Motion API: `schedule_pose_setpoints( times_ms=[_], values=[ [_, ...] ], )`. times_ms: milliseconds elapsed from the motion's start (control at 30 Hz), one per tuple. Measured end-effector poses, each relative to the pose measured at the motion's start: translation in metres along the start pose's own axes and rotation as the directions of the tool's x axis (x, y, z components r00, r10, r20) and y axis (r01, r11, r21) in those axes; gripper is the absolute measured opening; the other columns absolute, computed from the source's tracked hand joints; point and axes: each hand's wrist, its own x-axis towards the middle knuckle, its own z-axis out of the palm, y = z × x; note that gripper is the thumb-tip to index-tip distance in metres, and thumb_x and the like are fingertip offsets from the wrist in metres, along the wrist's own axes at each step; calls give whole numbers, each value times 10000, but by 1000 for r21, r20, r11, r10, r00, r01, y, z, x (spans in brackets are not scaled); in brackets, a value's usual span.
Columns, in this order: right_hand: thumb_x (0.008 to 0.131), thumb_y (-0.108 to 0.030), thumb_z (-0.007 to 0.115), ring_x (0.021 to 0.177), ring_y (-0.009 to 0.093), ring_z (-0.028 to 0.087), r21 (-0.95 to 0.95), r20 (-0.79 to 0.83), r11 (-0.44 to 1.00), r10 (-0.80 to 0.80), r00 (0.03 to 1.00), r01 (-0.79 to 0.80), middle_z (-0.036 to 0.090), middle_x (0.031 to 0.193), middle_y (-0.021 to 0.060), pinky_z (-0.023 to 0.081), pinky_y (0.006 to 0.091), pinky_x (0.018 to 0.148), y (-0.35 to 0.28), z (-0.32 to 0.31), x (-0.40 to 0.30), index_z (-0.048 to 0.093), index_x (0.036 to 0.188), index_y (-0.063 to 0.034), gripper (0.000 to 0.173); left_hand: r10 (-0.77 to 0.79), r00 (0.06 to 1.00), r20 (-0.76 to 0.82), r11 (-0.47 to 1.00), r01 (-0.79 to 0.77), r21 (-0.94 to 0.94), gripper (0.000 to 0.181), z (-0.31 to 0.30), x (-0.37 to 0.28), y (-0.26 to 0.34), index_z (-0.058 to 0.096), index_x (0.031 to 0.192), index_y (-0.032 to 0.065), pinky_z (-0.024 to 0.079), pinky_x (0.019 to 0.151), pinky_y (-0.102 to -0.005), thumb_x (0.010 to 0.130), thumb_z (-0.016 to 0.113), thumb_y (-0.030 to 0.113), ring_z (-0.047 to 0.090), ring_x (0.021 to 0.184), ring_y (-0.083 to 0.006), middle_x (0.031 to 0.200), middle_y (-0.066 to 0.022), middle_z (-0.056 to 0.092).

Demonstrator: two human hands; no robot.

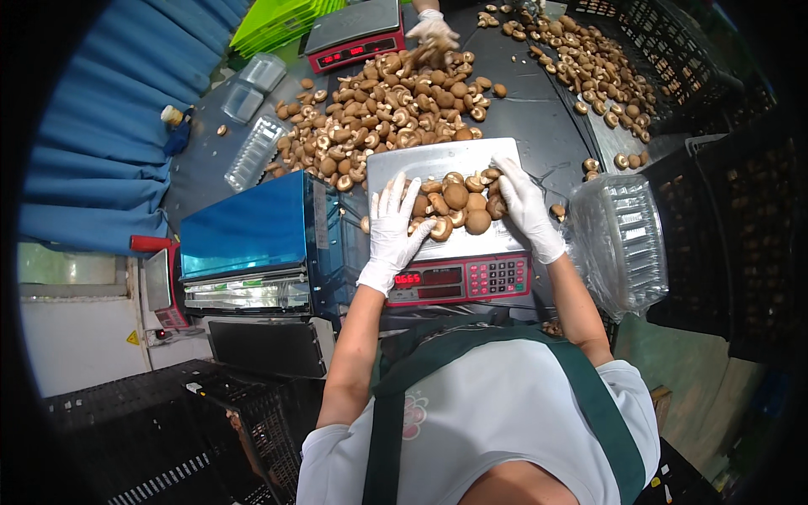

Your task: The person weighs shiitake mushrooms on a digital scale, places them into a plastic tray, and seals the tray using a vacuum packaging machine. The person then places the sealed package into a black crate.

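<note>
Brown mushrooms (456, 196) lie grouped on the metal pan of a digital scale (467, 246) with a red front panel. My left hand (396, 227), in a white glove, rests at the left side of the group, fingers spread and thumb against a mushroom. At the right side, my gloved right hand (525, 205) touches the outer mushrooms with its fingertips. Both hands lie around the group; neither is plainly closed on one mushroom. A large mushroom heap (391, 107) lies on the dark table just beyond the scale.
Another person's gloved hand (434, 28) is at the heap's far side, beside a second scale (353, 38). Clear plastic trays (255, 151) lie left; bagged trays (622, 243) stand right. A blue-topped machine (243, 227) is near my left. Black crates (669, 57) hold the right side.
</note>
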Motion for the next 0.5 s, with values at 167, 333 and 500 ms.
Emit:
schedule_pose_setpoints(
  times_ms=[167, 333, 500],
  values=[
    [942, -130, 569, 947, 134, 675, 222, -225, 948, 279, 934, -230, 718, 1040, 106, 512, 249, 835, 27, -25, -8, 673, 1137, -33, 242, -98, 968, -230, 987, 64, -150, 658, -18, -14, 2, 431, 1407, 75, 212, 1140, -478, 844, 664, 324, 317, 1372, -374, 1479, -185, 358],
    [965, -144, 564, 872, 87, 634, 183, -164, 918, 382, 909, -353, 706, 1031, 35, 498, 230, 803, 34, -56, -25, 664, 1175, -33, 258, -389, 881, -269, 886, 278, -373, 533, -39, -34, -1, 478, 1358, 38, 356, 1073, -380, 871, 673, 133, 455, 1279, -306, 1383, -168, 471],
    [895, -107, 642, 841, 116, 693, -39, -162, 974, 215, 963, -224, 720, 1021, 96, 543, 253, 754, 4, -45, -25, 686, 1141, -81, 252, -478, 849, -227, 840, 366, -401, 436, -51, -42, -4, 540, 1293, 27, 387, 1047, -351, 879, 655, 104, 507, 1230, -267, 1329, -148, 526]
  ],
)
